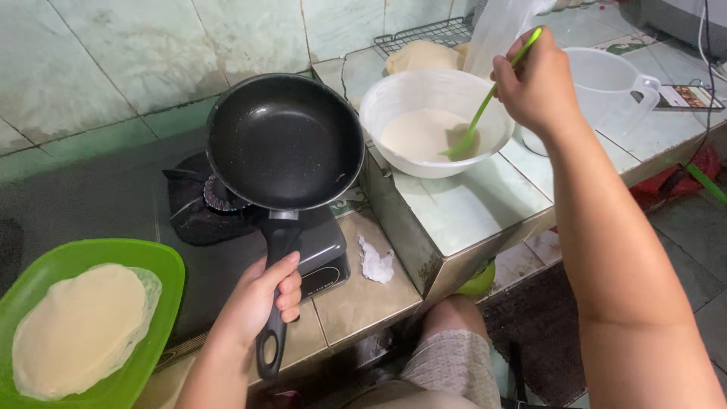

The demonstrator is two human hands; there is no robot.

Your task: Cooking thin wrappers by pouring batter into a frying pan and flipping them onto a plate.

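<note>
Gripping the black handle near the bottom of the view, the left hand (261, 303) is closed tight around it and holds a black frying pan (285, 141) over a small dark stove (227, 216), the pan's inside bare. To its left a green plate (155, 261) carries a stack of thin pale crepes (79, 329). Just right of the stove a crumpled white tissue (375, 265) lies on the tiled counter (356, 299). Farther up on a raised tiled ledge (469, 208), the right hand (536, 85) is wrapped shut around a green spatula (485, 106), whose tip dips into pale batter in a white bowl (379, 113). Beside the hand stands a clear measuring jug (609, 87), with a small flat printed packet (687, 96), dark with red, lying past its handle. At the back a clear plastic bag (496, 30) and a wire rack (424, 34) stand against the wall.
</note>
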